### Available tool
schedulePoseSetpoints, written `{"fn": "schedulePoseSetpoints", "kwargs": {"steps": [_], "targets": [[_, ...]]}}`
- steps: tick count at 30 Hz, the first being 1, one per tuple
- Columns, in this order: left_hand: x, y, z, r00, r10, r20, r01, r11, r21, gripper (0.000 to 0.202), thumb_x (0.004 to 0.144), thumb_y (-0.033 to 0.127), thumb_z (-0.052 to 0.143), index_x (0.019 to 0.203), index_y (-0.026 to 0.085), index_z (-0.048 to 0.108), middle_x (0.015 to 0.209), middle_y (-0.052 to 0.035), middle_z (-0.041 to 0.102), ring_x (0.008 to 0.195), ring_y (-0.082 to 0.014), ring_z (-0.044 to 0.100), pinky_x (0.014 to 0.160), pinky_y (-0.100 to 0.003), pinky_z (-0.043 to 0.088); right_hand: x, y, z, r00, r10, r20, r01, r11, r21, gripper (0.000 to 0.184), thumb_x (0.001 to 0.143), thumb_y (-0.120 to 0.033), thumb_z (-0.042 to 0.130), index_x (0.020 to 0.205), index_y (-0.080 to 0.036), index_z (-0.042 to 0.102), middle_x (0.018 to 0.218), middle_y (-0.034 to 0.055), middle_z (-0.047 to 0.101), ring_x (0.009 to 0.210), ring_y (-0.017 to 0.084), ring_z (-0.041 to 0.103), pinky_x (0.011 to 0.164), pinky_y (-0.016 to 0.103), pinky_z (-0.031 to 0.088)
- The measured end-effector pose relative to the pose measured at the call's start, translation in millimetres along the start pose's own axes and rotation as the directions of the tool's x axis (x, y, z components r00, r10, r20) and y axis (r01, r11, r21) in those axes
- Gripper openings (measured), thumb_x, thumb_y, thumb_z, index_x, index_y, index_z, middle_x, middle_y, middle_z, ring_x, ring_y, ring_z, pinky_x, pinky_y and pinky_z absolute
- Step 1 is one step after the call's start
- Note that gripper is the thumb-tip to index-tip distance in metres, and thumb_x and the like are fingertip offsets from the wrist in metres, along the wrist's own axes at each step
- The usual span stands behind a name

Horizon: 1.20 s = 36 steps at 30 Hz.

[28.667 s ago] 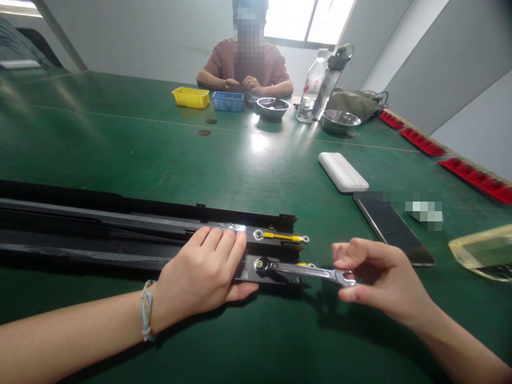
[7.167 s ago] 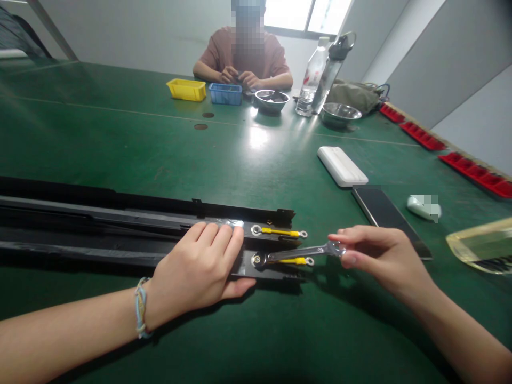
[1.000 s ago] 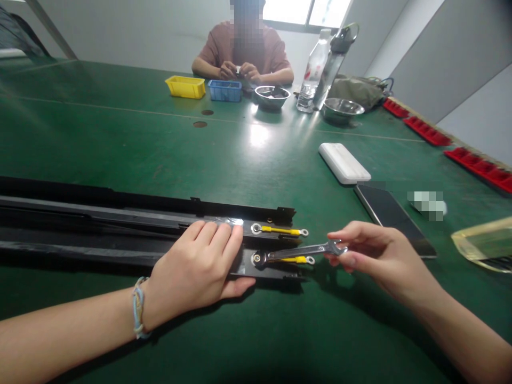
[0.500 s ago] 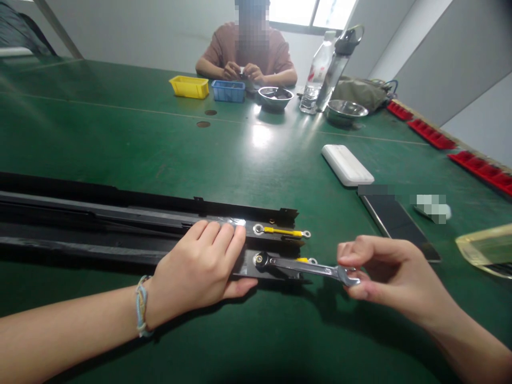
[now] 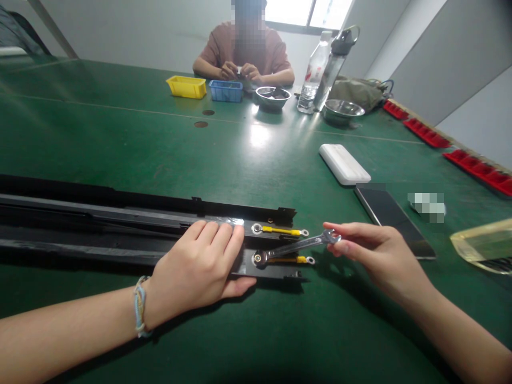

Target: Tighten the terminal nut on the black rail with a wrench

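Two long black metal rails (image 5: 132, 205) lie side by side on the green table. My left hand (image 5: 204, 264) is wrapped over the nearer rail close to its right end, thumb along the near edge. A combination wrench (image 5: 298, 246) has its ring end around a nut (image 5: 258, 258) on that rail. My right hand (image 5: 360, 242) pinches the wrench's open-jaw end between thumb and fingers. Beneath the wrench, a short yellow lead (image 5: 301, 260) with a ring terminal sticks out past the rail's end. Another yellow lead (image 5: 280, 231) is fastened to the farther rail.
Right of the rails lie a white power bank (image 5: 344, 164), a dark phone (image 5: 394, 221) and a yellowish transparent object (image 5: 486, 245). Farther back are a yellow bin (image 5: 186, 87), a blue bin (image 5: 226, 91), metal bowls (image 5: 273, 99) and bottles (image 5: 316, 74). Across the table sits a person (image 5: 244, 53).
My right hand has swung the wrench's free end away from me, up and slightly left in view, about the nut. My left hand stays on the rail. The view has shifted slightly.
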State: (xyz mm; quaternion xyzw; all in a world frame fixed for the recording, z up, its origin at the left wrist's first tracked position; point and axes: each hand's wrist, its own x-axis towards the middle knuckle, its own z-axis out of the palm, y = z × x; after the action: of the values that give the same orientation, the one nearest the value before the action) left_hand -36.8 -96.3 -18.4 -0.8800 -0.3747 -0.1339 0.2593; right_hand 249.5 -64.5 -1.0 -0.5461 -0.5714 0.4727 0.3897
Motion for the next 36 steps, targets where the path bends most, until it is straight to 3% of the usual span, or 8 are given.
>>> {"fn": "schedulePoseSetpoints", "kwargs": {"steps": [5, 10, 19, 24, 29, 32, 36], "targets": [[-0.2, -1.1, -1.6, 1.000, -0.003, 0.007, 0.003, 1.000, 0.000, 0.064, 0.091, 0.058, 0.036, 0.101, 0.003, 0.066, 0.080, -0.0145, 0.065, 0.068, -0.0245, 0.055, 0.061, -0.038, 0.044, -0.9, 2.7, -0.6, 0.989, -0.120, 0.092, 0.110, 0.989, 0.100, 0.016, 0.060, -0.027, 0.089, 0.072, -0.028, 0.080, 0.077, 0.0029, 0.075, 0.071, 0.018, 0.067, 0.061, 0.027, 0.056], [0.7, -2.0, -1.3, 1.000, -0.005, 0.008, 0.005, 1.000, 0.007, 0.064, 0.091, 0.059, 0.035, 0.100, 0.004, 0.066, 0.080, -0.0139, 0.065, 0.068, -0.0247, 0.056, 0.062, -0.038, 0.044, -4.5, 1.4, 1.4, 0.932, -0.261, 0.250, 0.213, 0.956, 0.202, 0.017, 0.063, -0.029, 0.088, 0.074, -0.025, 0.076, 0.067, 0.0011, 0.063, 0.063, 0.016, 0.056, 0.052, 0.026, 0.045], [1.7, -0.1, 1.2, 1.000, -0.001, 0.013, 0.001, 1.000, 0.006, 0.065, 0.091, 0.059, 0.034, 0.102, 0.003, 0.065, 0.082, -0.0147, 0.066, 0.069, -0.0254, 0.057, 0.062, -0.038, 0.046, -11.1, 3.4, 2.5, 0.905, -0.300, 0.303, 0.234, 0.944, 0.234, 0.020, 0.061, -0.028, 0.089, 0.074, -0.024, 0.074, 0.065, -0.0004, 0.060, 0.060, 0.015, 0.050, 0.050, 0.026, 0.039], [2.9, 0.7, 2.3, 1.000, -0.010, 0.010, 0.010, 1.000, -0.004, 0.064, 0.092, 0.058, 0.034, 0.100, 0.004, 0.066, 0.080, -0.0141, 0.065, 0.068, -0.0246, 0.056, 0.061, -0.038, 0.045, -10.2, 2.9, 1.6, 0.933, -0.266, 0.241, 0.221, 0.955, 0.199, 0.018, 0.061, -0.030, 0.089, 0.074, -0.026, 0.078, 0.063, 0.0014, 0.065, 0.057, 0.016, 0.054, 0.049, 0.027, 0.043], [1.3, 1.8, 3.9, 1.000, -0.001, -0.004, 0.001, 1.000, 0.004, 0.065, 0.091, 0.058, 0.036, 0.102, 0.002, 0.065, 0.081, -0.0149, 0.066, 0.068, -0.0251, 0.056, 0.061, -0.038, 0.044, -4.8, 4.8, -0.5, 0.990, -0.125, 0.068, 0.119, 0.989, 0.091, 0.017, 0.058, -0.033, 0.091, 0.072, -0.032, 0.081, 0.073, 0.0033, 0.075, 0.066, 0.020, 0.068, 0.055, 0.029, 0.055], [1.1, 1.9, 3.2, 1.000, 0.003, 0.000, -0.003, 1.000, 0.007, 0.065, 0.091, 0.059, 0.036, 0.103, 0.001, 0.065, 0.081, -0.0152, 0.066, 0.068, -0.0252, 0.056, 0.061, -0.038, 0.044, -2.8, 6.2, -0.5, 1.000, -0.028, 0.007, 0.028, 0.998, 0.050, 0.020, 0.059, -0.036, 0.089, 0.077, -0.032, 0.082, 0.087, 0.0046, 0.080, 0.074, 0.023, 0.072, 0.063, 0.032, 0.060], [2.1, 1.4, 0.9, 1.000, -0.001, 0.004, 0.001, 1.000, 0.003, 0.064, 0.091, 0.059, 0.036, 0.102, 0.002, 0.066, 0.080, -0.0149, 0.065, 0.068, -0.0244, 0.055, 0.061, -0.037, 0.043, -1.2, 9.2, 0.1, 1.000, 0.021, 0.002, -0.021, 1.000, 0.019, 0.027, 0.064, -0.040, 0.086, 0.089, -0.029, 0.082, 0.086, 0.0061, 0.080, 0.070, 0.022, 0.072, 0.060, 0.032, 0.059]]}}
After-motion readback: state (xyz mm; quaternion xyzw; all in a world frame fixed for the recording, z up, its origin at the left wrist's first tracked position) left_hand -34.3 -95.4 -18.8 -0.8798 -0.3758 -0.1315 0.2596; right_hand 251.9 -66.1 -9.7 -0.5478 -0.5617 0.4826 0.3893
